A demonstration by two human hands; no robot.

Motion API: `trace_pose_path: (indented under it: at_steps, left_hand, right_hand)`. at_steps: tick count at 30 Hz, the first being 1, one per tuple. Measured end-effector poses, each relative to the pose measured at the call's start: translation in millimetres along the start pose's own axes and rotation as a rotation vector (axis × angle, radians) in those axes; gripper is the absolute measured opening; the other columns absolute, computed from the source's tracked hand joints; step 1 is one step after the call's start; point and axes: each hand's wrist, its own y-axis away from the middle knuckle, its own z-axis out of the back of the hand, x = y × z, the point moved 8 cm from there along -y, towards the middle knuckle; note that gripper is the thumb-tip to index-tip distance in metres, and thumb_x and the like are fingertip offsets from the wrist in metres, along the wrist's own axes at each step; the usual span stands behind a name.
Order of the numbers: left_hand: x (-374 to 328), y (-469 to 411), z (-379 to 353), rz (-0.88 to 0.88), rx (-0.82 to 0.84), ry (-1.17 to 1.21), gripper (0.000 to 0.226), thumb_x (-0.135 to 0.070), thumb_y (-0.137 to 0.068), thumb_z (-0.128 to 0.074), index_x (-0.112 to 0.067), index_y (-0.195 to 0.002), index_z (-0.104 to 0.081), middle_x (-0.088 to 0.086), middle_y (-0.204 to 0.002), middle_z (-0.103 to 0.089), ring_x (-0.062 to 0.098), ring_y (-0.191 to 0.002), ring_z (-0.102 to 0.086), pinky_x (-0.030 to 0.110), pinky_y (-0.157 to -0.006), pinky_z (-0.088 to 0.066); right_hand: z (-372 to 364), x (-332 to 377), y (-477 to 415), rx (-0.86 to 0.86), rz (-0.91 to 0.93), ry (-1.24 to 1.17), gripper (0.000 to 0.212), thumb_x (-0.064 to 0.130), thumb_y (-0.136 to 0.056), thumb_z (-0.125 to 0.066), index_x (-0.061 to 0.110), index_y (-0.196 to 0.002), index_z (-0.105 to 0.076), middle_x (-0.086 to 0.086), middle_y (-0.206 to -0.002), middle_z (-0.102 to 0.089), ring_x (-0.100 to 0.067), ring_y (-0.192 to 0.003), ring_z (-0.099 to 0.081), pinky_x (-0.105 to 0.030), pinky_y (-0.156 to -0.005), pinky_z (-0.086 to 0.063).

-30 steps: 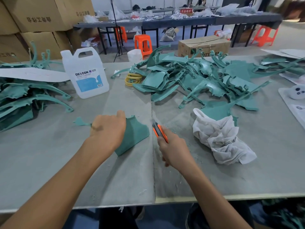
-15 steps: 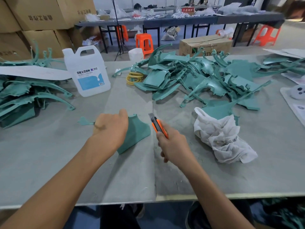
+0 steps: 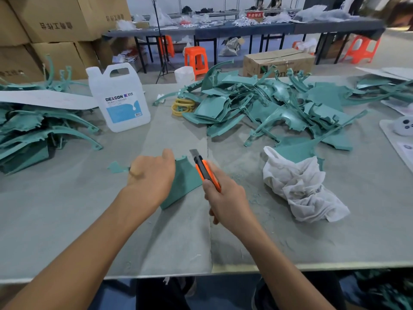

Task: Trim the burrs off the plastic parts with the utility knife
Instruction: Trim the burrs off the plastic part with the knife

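Observation:
A teal plastic part lies flat on the grey table in front of me, and my left hand grips its left side with curled fingers. A thin tip of the part sticks out to the left of that hand. My right hand grips an orange and black utility knife. Its blade points away from me, along the part's right edge near the top corner.
A large heap of teal parts fills the far right of the table, another heap lies at the left. A white DEXCON jug, yellow rings and a crumpled white cloth also sit on the table. Cardboard boxes stand behind.
The knife has slid forward along the part's right edge, away from me, with more of the blade showing. My left hand has stayed on the part.

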Motion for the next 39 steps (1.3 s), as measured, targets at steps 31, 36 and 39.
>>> trace_pose_path:
  at_steps: [31,36,39]
  left_hand:
    - [-6.0,-1.6,1.7,-0.058,0.046,-0.106,0.017,-0.020,-0.099,-0.053,-0.015,-0.099,-0.037,0.004,-0.108,-0.071,0.023,-0.098,-0.070,0.030,-0.052,-0.020]
    - [-2.5,-3.0,1.3,-0.043,0.080,-0.080,0.014,-0.020,-0.101,-0.052,-0.013,-0.106,-0.041,0.004,-0.110,-0.071,0.024,-0.098,-0.069,0.029,-0.059,-0.027]
    - [-1.9,-3.4,2.3,-0.037,0.085,-0.082,0.019,-0.020,-0.101,-0.053,-0.010,-0.115,-0.044,0.006,-0.114,-0.070,0.026,-0.102,-0.068,0.030,-0.067,-0.032]
  right_hand:
    - [-1.7,17.9,12.2,-0.070,0.269,0.243,0.055,0.036,-0.103,-0.042,0.063,-0.147,-0.025,0.014,-0.069,-0.051,-0.006,-0.064,-0.051,-0.018,-0.057,-0.037]
    - [-6.1,10.0,-2.6,-0.039,0.162,0.175,0.056,0.033,-0.100,-0.043,0.072,-0.137,-0.029,0.001,-0.066,-0.057,-0.013,-0.059,-0.051,-0.030,-0.058,-0.043]
    - [-5.2,13.6,-10.4,-0.066,0.150,0.196,0.056,0.033,-0.098,-0.043,0.070,-0.137,-0.030,0.000,-0.066,-0.058,-0.014,-0.060,-0.053,-0.031,-0.059,-0.045]
